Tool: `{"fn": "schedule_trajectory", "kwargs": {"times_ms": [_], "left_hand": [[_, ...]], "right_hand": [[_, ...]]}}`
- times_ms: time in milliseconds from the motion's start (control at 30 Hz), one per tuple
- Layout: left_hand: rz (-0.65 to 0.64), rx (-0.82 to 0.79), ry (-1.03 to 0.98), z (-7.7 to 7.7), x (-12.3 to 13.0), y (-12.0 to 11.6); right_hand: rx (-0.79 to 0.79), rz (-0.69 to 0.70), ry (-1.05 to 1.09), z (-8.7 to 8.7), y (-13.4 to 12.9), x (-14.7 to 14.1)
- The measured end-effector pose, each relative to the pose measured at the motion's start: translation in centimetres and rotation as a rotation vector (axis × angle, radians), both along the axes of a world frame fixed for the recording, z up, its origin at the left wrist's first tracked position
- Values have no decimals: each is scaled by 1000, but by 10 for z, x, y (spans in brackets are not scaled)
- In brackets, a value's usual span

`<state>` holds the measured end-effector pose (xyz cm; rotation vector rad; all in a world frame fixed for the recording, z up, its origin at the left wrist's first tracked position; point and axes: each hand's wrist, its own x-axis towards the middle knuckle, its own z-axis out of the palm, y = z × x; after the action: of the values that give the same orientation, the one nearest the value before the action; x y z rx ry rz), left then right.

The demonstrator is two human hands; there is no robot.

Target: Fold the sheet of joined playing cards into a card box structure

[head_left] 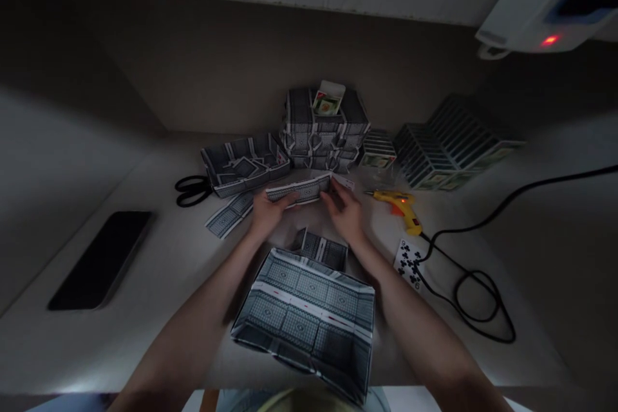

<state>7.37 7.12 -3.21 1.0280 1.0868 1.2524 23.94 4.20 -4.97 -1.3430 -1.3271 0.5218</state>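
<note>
Both hands, left hand and right hand, pinch a light, bendy card strip by its ends, mid-tabletop; best held at the edges

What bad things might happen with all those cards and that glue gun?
The yellow glue gun lies close to the right hand, so a finger might brush its tip. Its black cord loops across the table and may snag an arm. The card strip held by both hands, left hand included, may bend.
</note>
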Motion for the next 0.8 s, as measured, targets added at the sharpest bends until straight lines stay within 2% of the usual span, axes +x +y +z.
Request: {"fn": "schedule_trajectory", "kwargs": {"times_ms": [200,400,533,667,800], "left_hand": [[-89,88,165,-3,6,-4],[-97,119,172,-1,8,-5],[-83,81,191,-2,8,-4],[-129,73,205,-6,6,-1],[-146,174,344,-8,3,1]], "right_hand": [[-140,120,59,-6,3,-2],[-181,213,41,-7,5,0],[-258,265,227,-11,4,-4],[-364,254,360,-10,2,-7],[-361,217,354,-3,2,-5]]}}
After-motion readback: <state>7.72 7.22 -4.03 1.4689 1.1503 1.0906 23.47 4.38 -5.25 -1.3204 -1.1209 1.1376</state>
